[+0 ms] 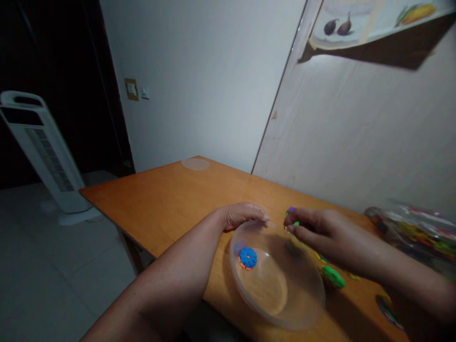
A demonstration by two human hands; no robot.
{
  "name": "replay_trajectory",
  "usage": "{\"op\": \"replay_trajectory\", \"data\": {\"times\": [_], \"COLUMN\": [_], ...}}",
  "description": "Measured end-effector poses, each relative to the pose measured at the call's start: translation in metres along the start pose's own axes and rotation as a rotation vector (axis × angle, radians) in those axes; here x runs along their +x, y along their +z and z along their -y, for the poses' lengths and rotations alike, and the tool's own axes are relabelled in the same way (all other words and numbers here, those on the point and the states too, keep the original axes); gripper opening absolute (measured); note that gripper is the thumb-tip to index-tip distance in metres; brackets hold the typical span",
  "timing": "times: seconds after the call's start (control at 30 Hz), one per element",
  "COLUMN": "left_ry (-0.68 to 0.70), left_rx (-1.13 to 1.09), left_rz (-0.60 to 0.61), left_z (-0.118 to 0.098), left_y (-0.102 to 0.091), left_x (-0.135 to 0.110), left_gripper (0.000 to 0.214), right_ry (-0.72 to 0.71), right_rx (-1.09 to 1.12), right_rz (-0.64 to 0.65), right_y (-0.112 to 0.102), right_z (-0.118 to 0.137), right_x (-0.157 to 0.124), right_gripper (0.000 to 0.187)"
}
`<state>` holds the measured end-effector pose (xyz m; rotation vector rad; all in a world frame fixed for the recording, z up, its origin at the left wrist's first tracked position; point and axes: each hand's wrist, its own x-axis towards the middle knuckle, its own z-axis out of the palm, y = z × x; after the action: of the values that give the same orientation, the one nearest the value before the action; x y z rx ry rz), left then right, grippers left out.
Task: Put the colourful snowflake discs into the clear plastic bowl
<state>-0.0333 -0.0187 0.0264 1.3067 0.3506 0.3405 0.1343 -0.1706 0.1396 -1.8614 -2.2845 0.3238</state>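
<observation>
Blue disc [248, 257] in clear bowl [305, 287]; left hand [245, 216] clasping bowl; right hand [317, 225] pinching, contents unclear.

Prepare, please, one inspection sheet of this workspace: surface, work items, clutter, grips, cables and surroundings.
Surface: wooden table, shadowed at right.
Work items: translucent plastic bowl; inside, blue slotted disc overlapping orange disc; green slotted disc outside, right of bowl.
Clutter: clear plastic package of colourful pieces at right; translucent round sheet near far corner.
Grips: left grip at bowl's far rim; right grip beside small colourful pieces, hold unclear.
Cables: nothing clearly seen.
Surroundings: white tower fan on floor; wall switch; fruit picture.
</observation>
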Motion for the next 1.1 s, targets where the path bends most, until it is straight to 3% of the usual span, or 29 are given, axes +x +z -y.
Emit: {"op": "replay_trajectory", "data": {"times": [0.07, 0.13, 0.3, 0.47, 0.87, 1.1], "left_ry": [-0.01, -0.016, -0.009, -0.019, -0.006, -0.023], "left_rx": [0.011, 0.02, 0.023, 0.017, 0.034, 0.015], "left_rz": [-0.004, -0.009, -0.009, -0.017, -0.022, -0.017], "left_z": [-0.001, -0.001, -0.001, -0.001, 0.001, 0.001], "left_y": [0.0, 0.0, -0.002, -0.002, -0.002, -0.003], "left_x": [0.0, -0.001, 0.0, 0.0, 0.002, 0.002], "left_gripper": [0.033, 0.034, 0.034, 0.035, 0.035, 0.035], "right_ry": [0.102, 0.153, 0.144, 0.224, 0.244, 0.305], "right_rx": [-0.067, -0.118, -0.125, -0.073, -0.131, -0.094], "right_rz": [-0.049, 0.002, 0.101, 0.116, 0.125, 0.158], "right_y": [-0.004, 0.0, 0.025, 0.034, 0.034, 0.033], "right_z": [-0.022, -0.042, -0.069, -0.071, -0.088, -0.083], "right_x": [0.003, 0.005, 0.005, 0.004, 0.011, 0.013], "right_gripper": [0.025, 0.024, 0.024, 0.033, 0.022, 0.031]}}
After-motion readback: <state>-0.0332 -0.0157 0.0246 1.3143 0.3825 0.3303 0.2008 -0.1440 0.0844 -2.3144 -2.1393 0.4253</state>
